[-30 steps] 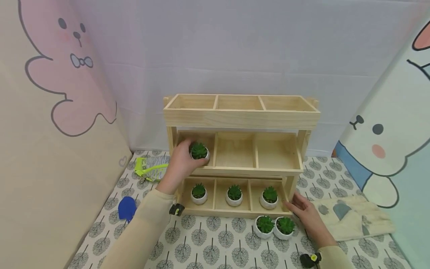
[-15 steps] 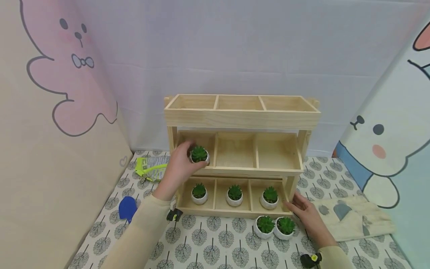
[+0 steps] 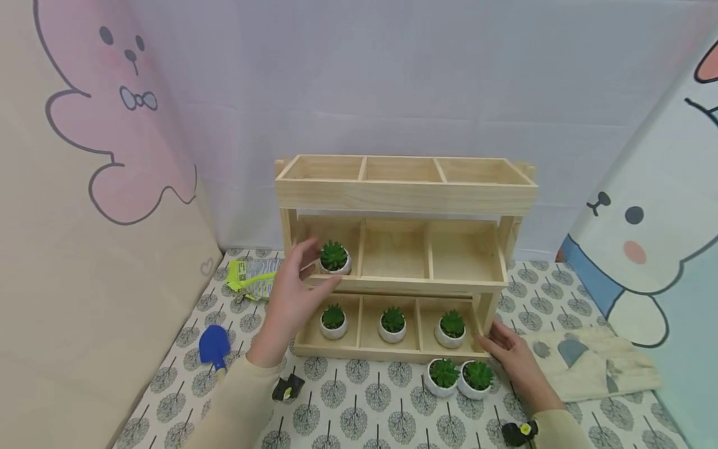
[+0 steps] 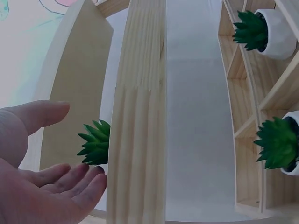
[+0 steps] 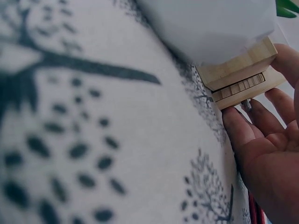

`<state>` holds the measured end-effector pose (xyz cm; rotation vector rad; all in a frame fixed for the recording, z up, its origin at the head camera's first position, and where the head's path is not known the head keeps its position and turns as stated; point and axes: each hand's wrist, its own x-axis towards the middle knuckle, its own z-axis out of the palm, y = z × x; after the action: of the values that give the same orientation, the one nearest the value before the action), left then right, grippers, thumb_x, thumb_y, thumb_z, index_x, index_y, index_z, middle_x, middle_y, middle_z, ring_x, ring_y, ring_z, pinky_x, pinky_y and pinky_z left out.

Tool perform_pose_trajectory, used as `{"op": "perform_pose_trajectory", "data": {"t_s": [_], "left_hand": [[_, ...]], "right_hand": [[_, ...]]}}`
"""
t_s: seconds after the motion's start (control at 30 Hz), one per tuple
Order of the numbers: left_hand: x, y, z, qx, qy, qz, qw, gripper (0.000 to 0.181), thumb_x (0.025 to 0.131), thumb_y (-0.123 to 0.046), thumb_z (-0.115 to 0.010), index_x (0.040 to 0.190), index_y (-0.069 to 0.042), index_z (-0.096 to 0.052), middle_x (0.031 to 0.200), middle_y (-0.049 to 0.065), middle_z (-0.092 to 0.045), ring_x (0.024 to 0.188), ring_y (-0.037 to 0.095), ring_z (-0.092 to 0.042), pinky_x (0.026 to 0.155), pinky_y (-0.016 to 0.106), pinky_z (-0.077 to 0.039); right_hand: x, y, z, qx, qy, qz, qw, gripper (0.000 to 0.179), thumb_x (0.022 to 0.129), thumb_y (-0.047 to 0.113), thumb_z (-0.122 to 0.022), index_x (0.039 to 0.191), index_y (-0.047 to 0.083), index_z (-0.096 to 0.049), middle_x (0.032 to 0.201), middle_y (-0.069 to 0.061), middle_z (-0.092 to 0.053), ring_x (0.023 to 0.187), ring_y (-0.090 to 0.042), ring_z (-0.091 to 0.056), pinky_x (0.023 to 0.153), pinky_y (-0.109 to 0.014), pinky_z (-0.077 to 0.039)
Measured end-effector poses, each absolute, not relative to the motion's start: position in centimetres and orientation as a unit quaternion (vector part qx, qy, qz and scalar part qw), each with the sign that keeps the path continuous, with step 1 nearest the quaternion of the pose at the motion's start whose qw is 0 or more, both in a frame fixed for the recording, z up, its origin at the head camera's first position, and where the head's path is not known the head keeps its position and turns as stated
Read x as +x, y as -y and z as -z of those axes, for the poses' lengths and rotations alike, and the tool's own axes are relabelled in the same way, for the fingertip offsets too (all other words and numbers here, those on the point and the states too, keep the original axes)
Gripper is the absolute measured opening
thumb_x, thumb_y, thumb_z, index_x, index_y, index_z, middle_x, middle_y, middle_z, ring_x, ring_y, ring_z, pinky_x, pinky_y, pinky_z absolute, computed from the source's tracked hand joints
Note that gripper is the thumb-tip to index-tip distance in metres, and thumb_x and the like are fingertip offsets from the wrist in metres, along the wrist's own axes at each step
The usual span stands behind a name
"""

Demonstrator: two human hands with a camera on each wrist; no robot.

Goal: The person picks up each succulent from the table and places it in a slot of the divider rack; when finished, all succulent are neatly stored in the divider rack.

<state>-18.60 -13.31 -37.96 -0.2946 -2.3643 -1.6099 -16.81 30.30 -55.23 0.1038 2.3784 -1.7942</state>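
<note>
A three-tier wooden planter shelf (image 3: 406, 198) stands on the cloth. In its middle tier's left compartment sits a potted succulent (image 3: 335, 257) in a white pot; the left wrist view shows only its green leaves (image 4: 96, 142) beside a wooden board. Just left of that pot, my left hand (image 3: 291, 299) has thumb and fingers spread apart, holding nothing. My right hand (image 3: 512, 358) grips the shelf's lower right corner (image 5: 243, 74), thumb in front and fingers round the side. Several succulents (image 3: 391, 325) occupy the bottom tier, one per compartment.
Two potted succulents (image 3: 441, 377) stand on the tree-print cloth (image 3: 359, 411) before the shelf. At left lie a blue toy shovel (image 3: 214, 346) and a green-grey packet (image 3: 255, 277). A folded beige cloth (image 3: 589, 365) lies at right. Fabric walls (image 3: 392, 75) enclose the back and sides.
My left hand has let go of the succulent pot and drawn back left and toward me. The pot stays in the compartment. My right hand has kept its place on the shelf.
</note>
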Motion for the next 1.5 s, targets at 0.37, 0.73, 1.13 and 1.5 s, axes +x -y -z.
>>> {"op": "perform_pose_trajectory", "data": {"t_s": [0.37,0.73,1.13,1.5], "left_hand": [[-15.9,13.3,40.8,-0.099,0.777,0.598,0.169,0.072,0.083,-0.001,-0.087,0.146,-0.007,-0.053,0.133,0.006,-0.063,0.116,0.021,-0.061,0.102,0.046,-0.052],[-14.6,12.4,45.3,-0.121,0.779,0.606,0.106,0.036,0.091,-0.004,-0.080,0.126,-0.008,-0.069,0.119,0.006,-0.070,0.107,0.028,-0.067,0.097,0.046,-0.056],[-13.2,8.6,49.9,-0.126,0.786,0.603,0.036,0.029,0.092,-0.002,-0.076,0.120,-0.005,-0.070,0.115,0.009,-0.071,0.104,0.024,-0.067,0.093,0.037,-0.058],[-12.6,5.1,51.2,-0.180,0.805,0.561,-0.073,0.037,0.093,-0.011,-0.078,0.128,-0.005,-0.068,0.122,0.005,-0.070,0.113,0.024,-0.066,0.100,0.040,-0.055]], "right_hand": [[-16.9,-30.3,55.4,0.043,-0.799,0.594,0.078,0.085,0.102,0.039,-0.069,0.168,0.015,-0.020,0.169,-0.017,-0.024,0.153,-0.037,-0.028,0.116,-0.046,-0.035],[-16.9,-30.1,55.0,0.040,-0.803,0.590,0.080,0.084,0.102,0.039,-0.068,0.168,0.016,-0.020,0.169,-0.015,-0.024,0.153,-0.036,-0.028,0.117,-0.048,-0.034],[-16.7,-30.2,54.9,0.026,-0.802,0.592,0.075,0.082,0.104,0.036,-0.067,0.167,0.014,-0.020,0.168,-0.018,-0.025,0.151,-0.038,-0.031,0.115,-0.044,-0.036],[-16.7,-30.2,55.0,0.027,-0.804,0.589,0.073,0.083,0.104,0.037,-0.067,0.167,0.014,-0.020,0.168,-0.019,-0.025,0.151,-0.038,-0.031,0.115,-0.046,-0.037]]}}
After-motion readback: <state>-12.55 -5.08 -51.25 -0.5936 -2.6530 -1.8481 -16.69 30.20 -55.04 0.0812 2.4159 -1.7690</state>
